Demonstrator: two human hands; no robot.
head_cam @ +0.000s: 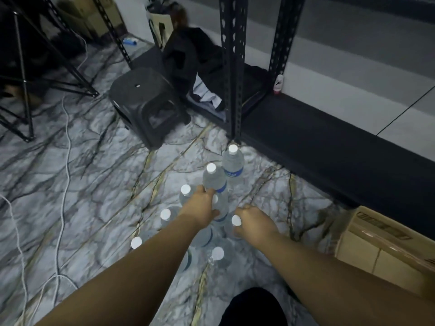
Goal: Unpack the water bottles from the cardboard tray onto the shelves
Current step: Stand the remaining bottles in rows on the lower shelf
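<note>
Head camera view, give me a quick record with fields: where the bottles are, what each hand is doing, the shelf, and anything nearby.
bottles: a group of capped water bottles standing on the marble floor
left hand: left hand grips a bottle, which looks raised above the others
right hand: right hand curled round a bottle with a white cap
shelf: the black bottom shelf has no bottles on its visible part
nearby: black stool; cardboard box at right; white cable at left

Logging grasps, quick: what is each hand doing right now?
Left hand: grips a water bottle.
Right hand: curled around the neck of another bottle.
</note>
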